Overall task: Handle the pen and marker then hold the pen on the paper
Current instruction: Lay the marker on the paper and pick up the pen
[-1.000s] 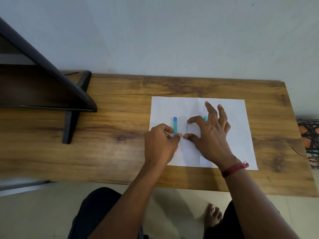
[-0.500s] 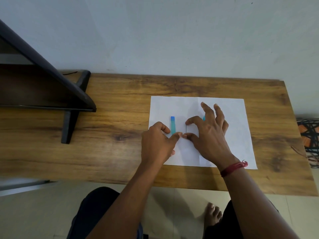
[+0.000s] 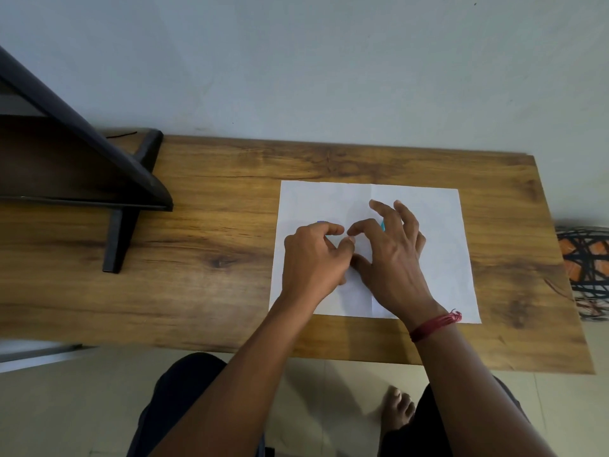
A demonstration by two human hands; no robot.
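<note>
floor (image 3: 66, 407): pale tile, nearest; a bare foot (image 3: 398, 410) and dark-clad knees under the table's near edge.
table (image 3: 214, 291): wood grain, near edge running the width of the view, right edge slanting away beside a woven basket (image 3: 583, 268) that stands off the table.
paper (image 3: 445, 258): white sheet, flat, right of centre; its near edge lies parallel to the table's near edge with a strip of wood between; wood also shows on its left, right and far sides.
left hand (image 3: 309, 262): on the paper's left half, fingers curled, thumb tip close to the forefinger; cannot tell whether it grasps anything.
right hand (image 3: 392, 262): just beside the left, thumbs nearly touching, forefinger bent, other fingers spread over the paper; hold cannot be told; red thread (image 3: 435, 324) on the wrist.
blue tip (image 3: 321, 222): peeks out past the left knuckles, on the paper.
teal sliver (image 3: 383, 224): shows between the right forefinger and middle finger; pen or marker cannot be told.
black stand (image 3: 82, 136): far left, its foot on the wood, well apart from the paper.
wall (image 3: 329, 61): plain, meeting the table's far edge.
</note>
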